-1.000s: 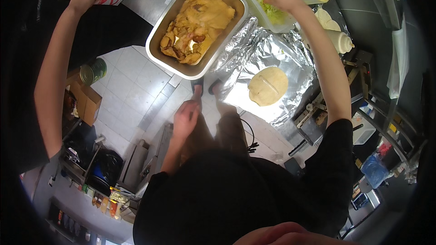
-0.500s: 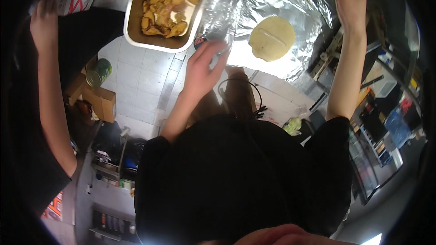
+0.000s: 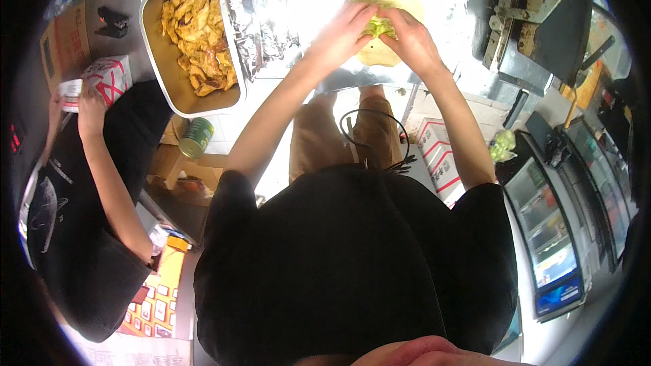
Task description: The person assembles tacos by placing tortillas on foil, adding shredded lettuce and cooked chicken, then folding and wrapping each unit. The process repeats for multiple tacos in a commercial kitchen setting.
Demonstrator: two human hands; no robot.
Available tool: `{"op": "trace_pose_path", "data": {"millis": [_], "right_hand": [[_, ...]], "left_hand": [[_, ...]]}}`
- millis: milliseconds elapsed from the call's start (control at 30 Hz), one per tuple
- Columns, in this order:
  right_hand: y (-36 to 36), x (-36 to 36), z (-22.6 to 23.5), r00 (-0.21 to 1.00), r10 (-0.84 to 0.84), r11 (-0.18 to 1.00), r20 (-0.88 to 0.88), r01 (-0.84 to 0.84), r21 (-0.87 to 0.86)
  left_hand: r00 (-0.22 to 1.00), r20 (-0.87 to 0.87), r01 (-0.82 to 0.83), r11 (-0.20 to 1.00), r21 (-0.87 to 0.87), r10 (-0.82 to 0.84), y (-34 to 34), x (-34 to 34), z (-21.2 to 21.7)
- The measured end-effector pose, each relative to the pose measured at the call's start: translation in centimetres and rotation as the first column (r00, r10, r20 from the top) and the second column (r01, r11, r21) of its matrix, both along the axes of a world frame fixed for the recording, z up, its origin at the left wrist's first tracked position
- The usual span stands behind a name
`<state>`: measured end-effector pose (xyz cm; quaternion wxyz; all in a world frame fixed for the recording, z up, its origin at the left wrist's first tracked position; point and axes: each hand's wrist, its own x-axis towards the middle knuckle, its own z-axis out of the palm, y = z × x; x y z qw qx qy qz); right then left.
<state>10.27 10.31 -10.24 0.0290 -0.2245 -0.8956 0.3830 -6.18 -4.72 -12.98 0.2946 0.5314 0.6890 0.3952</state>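
Note:
Both of my hands meet over a pale round flatbread (image 3: 380,55), which lies on a foil-covered surface washed out by glare. Between my fingers is a small bunch of shredded green lettuce (image 3: 380,26). My left hand (image 3: 342,35) closes on it from the left, slightly blurred. From the right, my right hand (image 3: 412,42) grips it with bent fingers. The hands and the glare hide part of the flatbread. To the left stands a deep metal pan (image 3: 241,98) with cooked, yellow-brown meat pieces (image 3: 196,34) in it.
Crumpled foil (image 3: 261,17) lies beside the pan. At the left, a co-worker's hand (image 3: 91,112) holds a small white pack near a red-and-white box (image 3: 112,74). A green can (image 3: 196,137) stands below the pan. Metal equipment (image 3: 519,13) and a black-handled tool (image 3: 517,108) are at the right.
My right hand has come down and left with lettuce, to above the flatbread. My left hand has moved from beside the pan to meet it. The view has shifted and brightened.

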Motion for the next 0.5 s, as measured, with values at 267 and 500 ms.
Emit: {"op": "trace_pose_path", "data": {"millis": [267,500], "right_hand": [[1.1,3.5,0.1,1.0,0.001,0.996,0.018,-0.002,0.084],[0.9,4.8,0.8,0.995,-0.096,0.972,0.041,0.085,0.217]], "left_hand": [[0.972,-0.195,0.13,0.991,-0.008,-0.129,0.9,-1.0,0.9],[0.919,-0.376,0.149,0.988,0.049,-0.12,1.6,0.8,1.6]]}}
